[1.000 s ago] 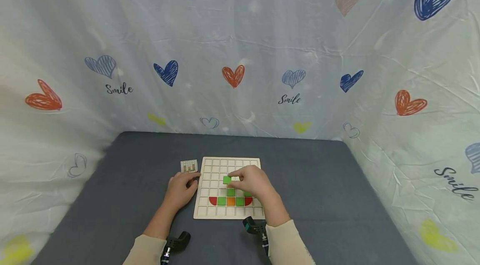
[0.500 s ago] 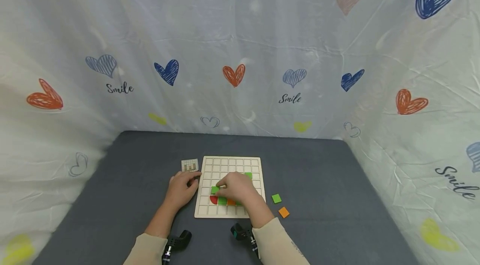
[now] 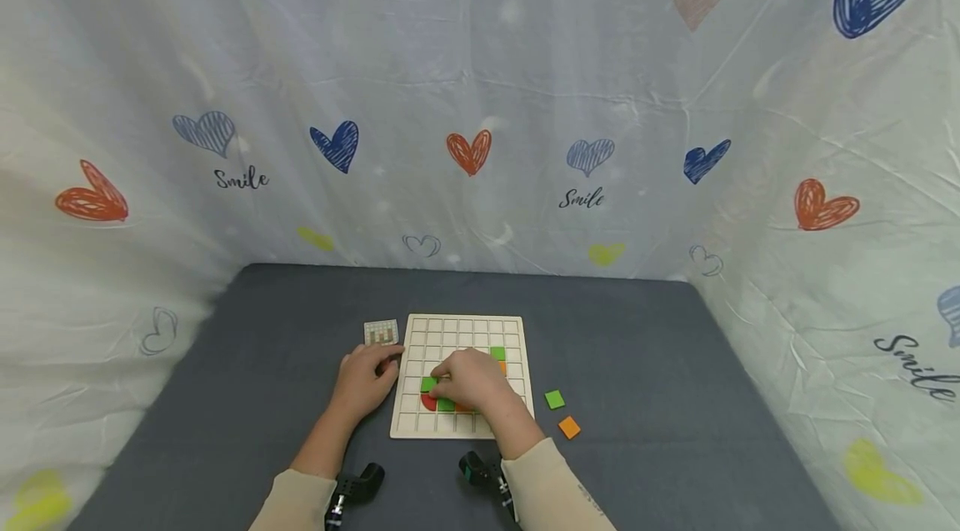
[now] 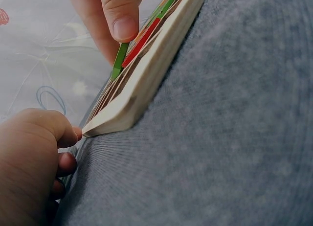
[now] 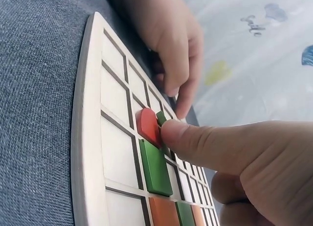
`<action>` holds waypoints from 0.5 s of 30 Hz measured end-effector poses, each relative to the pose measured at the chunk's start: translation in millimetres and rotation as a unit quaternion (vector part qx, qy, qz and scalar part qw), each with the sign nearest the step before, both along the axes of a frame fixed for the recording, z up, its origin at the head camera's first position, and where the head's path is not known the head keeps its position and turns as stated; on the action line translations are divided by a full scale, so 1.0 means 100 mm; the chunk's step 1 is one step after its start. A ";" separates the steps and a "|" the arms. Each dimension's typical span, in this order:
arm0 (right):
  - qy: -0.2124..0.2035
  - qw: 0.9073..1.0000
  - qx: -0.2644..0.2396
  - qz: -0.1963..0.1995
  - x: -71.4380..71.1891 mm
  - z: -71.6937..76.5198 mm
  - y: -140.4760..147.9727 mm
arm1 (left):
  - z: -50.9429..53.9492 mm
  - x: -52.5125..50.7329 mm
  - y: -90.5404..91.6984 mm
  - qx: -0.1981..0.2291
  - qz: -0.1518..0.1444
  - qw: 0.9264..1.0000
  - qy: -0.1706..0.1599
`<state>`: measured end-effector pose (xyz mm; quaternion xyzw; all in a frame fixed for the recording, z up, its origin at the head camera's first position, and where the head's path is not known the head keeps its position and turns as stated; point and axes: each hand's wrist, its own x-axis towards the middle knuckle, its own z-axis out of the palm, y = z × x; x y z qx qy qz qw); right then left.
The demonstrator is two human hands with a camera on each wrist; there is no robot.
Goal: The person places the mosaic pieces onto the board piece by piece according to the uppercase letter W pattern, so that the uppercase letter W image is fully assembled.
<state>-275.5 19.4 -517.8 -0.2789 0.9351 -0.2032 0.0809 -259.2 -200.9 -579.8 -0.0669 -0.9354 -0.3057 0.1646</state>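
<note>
My right hand [image 3: 480, 385] pinches a green square tile [image 3: 428, 383] between thumb and fingers over the left part of a wooden grid board [image 3: 408, 427]. In the left wrist view that green tile [image 4: 119, 62] stands tilted, its lower edge at the grid. Just nearer than it lies a rounded red tile [image 5: 148, 125], followed by another green tile [image 5: 156, 169] and an orange tile [image 5: 165, 211] in the same row. My left hand [image 3: 363, 381] rests at the board's left side, a fingertip touching its edge. The right hand hides part of the row.
A small pattern card [image 3: 381, 333] lies beyond the left hand. Right of the board lie a loose green tile [image 3: 554, 399] and a loose orange tile [image 3: 569, 428]. A green tile [image 3: 497, 353] sits at the board's right. A printed curtain [image 3: 480, 222] rises behind the table.
My right hand has carried the green tile left and nearer over the board, then lowered it slightly. Its forearm no longer covers the loose tiles. The left hand stays at the board's edge.
</note>
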 end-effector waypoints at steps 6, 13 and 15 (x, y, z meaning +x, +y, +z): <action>0.007 1.000 -0.002 -0.008 0.01 0.00 -0.01 | -0.01 0.00 0.00 -0.001 -0.002 1.000 -0.001; 0.019 1.000 0.006 -0.024 0.01 -0.02 -0.04 | -0.01 0.00 0.00 0.001 -0.003 1.000 0.002; 0.020 0.999 0.006 -0.027 0.01 -0.03 -0.05 | -0.01 0.00 0.00 0.001 -0.004 1.000 0.003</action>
